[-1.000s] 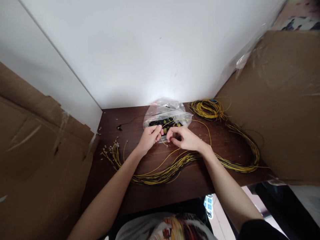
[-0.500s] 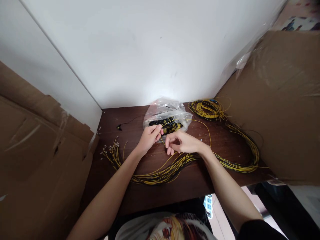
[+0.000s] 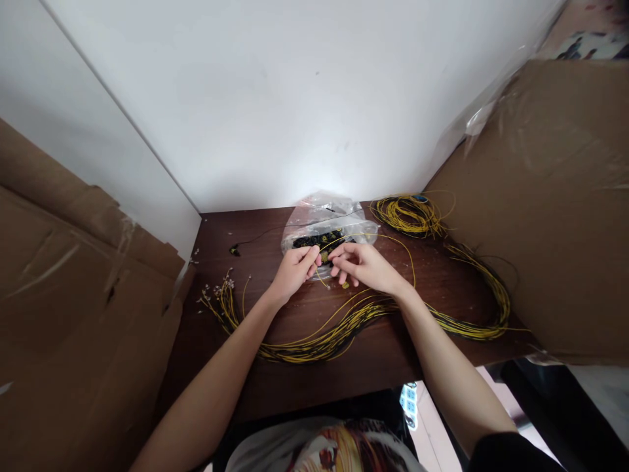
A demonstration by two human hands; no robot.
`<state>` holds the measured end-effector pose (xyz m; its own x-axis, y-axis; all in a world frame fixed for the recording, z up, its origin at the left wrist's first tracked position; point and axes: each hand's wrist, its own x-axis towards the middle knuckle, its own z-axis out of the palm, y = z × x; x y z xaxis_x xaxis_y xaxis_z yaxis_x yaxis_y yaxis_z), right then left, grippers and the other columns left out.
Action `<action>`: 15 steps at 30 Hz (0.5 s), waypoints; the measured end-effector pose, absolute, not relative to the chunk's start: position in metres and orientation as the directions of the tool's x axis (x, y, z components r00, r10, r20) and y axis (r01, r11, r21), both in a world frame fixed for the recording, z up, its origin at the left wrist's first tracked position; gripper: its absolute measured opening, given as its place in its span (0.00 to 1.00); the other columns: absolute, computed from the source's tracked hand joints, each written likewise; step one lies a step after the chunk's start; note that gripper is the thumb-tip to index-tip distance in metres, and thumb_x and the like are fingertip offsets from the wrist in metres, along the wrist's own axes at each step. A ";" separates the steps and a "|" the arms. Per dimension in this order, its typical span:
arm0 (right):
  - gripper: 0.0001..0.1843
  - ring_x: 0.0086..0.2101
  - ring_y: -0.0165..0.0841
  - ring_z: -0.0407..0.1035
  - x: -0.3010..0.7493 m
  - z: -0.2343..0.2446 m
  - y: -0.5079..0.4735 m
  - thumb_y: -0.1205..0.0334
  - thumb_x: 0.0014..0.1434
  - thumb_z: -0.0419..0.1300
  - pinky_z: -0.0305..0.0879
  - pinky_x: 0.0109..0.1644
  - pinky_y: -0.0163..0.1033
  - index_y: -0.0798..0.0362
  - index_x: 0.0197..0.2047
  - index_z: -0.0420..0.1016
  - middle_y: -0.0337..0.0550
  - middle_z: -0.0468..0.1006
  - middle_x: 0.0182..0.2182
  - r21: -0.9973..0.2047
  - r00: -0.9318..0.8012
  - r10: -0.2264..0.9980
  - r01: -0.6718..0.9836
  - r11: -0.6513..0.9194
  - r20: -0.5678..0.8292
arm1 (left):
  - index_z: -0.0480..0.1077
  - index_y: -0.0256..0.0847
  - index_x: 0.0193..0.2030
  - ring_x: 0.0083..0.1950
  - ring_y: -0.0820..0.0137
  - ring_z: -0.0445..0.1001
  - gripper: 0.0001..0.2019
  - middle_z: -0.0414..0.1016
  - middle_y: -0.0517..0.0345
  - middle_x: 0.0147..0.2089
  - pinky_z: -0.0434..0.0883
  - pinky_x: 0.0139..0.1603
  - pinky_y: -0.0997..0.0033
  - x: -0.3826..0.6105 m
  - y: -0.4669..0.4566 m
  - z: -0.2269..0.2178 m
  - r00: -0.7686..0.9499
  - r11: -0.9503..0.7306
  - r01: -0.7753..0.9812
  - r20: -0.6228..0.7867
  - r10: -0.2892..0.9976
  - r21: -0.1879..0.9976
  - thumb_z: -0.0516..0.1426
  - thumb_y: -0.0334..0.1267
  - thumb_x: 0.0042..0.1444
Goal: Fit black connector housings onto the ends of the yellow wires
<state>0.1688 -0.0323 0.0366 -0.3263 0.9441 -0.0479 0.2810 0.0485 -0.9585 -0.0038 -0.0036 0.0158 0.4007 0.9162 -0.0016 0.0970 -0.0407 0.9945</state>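
My left hand [image 3: 293, 271] is closed in a pinch on a thin yellow wire [image 3: 403, 250] in front of a clear plastic bag [image 3: 324, 226] of small black and yellow parts. Just to the right, my right hand [image 3: 361, 265] has its fingers curled on something small at the bag's mouth; a small yellow piece shows under its fingertips. A long bundle of yellow wires [image 3: 319, 337] lies on the dark wooden table [image 3: 373, 360] below both hands, its left ends tipped with small metal terminals [image 3: 219, 295].
A coil of yellow wire [image 3: 407, 215] lies at the back right and runs round the right side. A thin black lead [image 3: 236, 249] lies at the back left. Cardboard sheets [image 3: 555, 196] flank the table on both sides; a white wall stands behind.
My right hand dipped toward me and down onto the table half a second ago, then rose back to the bag's mouth beside the left hand. The left hand stayed put.
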 end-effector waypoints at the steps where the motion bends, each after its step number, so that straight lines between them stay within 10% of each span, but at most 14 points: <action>1: 0.13 0.21 0.25 0.68 0.168 0.035 -0.031 0.57 0.56 0.55 0.60 0.17 0.27 0.58 0.39 0.69 0.44 0.76 0.27 -0.960 -0.288 0.958 0.271 0.067 -0.015 | 0.63 0.36 0.23 0.16 0.80 0.52 0.19 0.55 0.67 0.14 0.52 0.18 0.79 -0.004 -0.003 0.015 0.410 -0.049 0.104 0.003 0.912 0.993 0.50 0.50 0.56; 15: 0.15 0.23 0.27 0.68 0.148 0.022 -0.025 0.51 0.48 0.63 0.66 0.28 0.34 0.55 0.29 0.71 0.40 0.75 0.23 -0.997 0.001 0.997 -0.026 0.073 0.073 | 0.65 0.35 0.22 0.17 0.80 0.54 0.19 0.57 0.65 0.14 0.53 0.19 0.79 -0.005 -0.004 0.016 0.481 -0.120 0.140 0.038 0.876 0.983 0.50 0.47 0.57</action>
